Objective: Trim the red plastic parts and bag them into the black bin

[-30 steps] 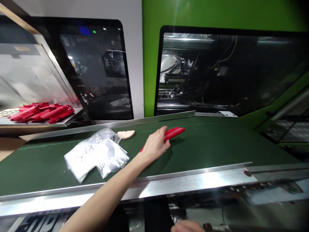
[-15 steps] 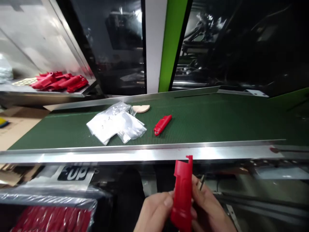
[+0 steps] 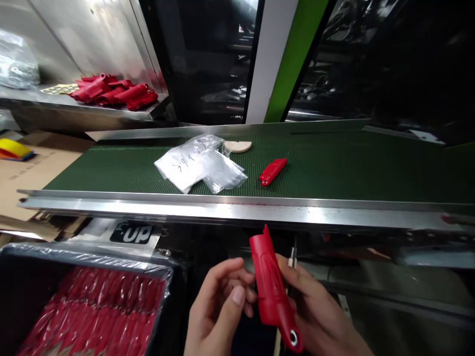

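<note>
My right hand (image 3: 319, 306) is closed around a red plastic part (image 3: 269, 282), held in front of the belt's near rail. A thin metal-tipped tool (image 3: 293, 254) also sticks up from that hand. Just left of the part, my left hand (image 3: 220, 306) has curled fingers set apart from the thumb, with nothing between them. Another red part (image 3: 273, 172) lies on the green belt (image 3: 334, 173). To its left are clear plastic bags with a paper (image 3: 185, 163) bearing handwriting, and a pale half-round piece (image 3: 238, 146).
A dark bin (image 3: 168, 277) lined with plastic holds rows of bagged red parts at lower left. Several red parts (image 3: 111, 91) are piled on a metal shelf (image 3: 48, 99). Cardboard (image 3: 48, 168) and a yellow item (image 3: 15, 147) are at left. The metal rail (image 3: 237, 210) edges the belt.
My left hand has let go of the red part and moved left. The part has turned in my right hand, showing its holed end. The view has shifted, with more of the bin visible.
</note>
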{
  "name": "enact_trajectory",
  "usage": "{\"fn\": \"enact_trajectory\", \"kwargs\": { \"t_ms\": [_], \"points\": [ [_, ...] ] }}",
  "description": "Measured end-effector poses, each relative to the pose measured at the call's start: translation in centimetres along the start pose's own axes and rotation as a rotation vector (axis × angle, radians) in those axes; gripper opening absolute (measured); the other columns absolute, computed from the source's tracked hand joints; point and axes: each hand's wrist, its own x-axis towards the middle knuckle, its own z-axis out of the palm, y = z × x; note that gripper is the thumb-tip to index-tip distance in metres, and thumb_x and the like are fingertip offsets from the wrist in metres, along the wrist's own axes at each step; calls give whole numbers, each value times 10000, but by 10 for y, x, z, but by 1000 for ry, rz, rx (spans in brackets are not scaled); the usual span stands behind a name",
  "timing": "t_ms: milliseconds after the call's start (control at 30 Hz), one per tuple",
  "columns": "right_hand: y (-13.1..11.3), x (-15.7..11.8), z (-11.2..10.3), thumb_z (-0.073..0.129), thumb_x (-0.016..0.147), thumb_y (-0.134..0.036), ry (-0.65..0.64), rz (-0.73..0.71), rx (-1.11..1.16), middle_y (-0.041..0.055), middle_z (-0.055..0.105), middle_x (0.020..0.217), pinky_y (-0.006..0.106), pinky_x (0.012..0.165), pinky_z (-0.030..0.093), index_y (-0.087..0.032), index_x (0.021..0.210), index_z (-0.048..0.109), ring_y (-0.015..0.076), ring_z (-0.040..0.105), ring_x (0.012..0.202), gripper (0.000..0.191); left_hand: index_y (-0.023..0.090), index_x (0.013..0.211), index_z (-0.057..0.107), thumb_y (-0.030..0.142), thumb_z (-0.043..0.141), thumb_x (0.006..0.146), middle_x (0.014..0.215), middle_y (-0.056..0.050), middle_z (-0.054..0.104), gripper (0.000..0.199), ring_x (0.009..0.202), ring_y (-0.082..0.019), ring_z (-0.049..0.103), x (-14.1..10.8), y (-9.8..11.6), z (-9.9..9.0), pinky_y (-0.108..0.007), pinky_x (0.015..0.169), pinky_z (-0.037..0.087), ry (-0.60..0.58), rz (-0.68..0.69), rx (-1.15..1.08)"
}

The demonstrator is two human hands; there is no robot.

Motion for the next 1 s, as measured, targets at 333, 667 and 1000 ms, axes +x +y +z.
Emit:
{"fn": "enact_trajectory", "kwargs": {
  "t_ms": [333,667,1000],
  "points": [
    [7,-2,9,684,854,-465,22,-49,-345,-60,424,542,183,502,308,-142,855,642,50,340,507,326,254,1199,623,322,679,867,1053,-40,658,343,859,-143,600,10,-5,-17,-204,753,494,-49,-78,-39],
    [1,-10,4,525,949,-357,-51,-495,-1418,-9,684,745,182,604,492,-256,1016,719,108,622,656,229,289,1277,566,363,750,814,1053,-34,665,504,960,-160,632,9,-3,-11,-205,827,513,-95,-97,75],
    [-33,-14,10,490,923,-67,-152,-1076,-1674,47,611,1135,218,829,531,-249,1290,542,118,613,1011,413,274,1108,574,344,656,851,849,16,591,279,453,-37,461,3,-1,-14,-150,418,404,-287,-227,-178]
  ]
}}
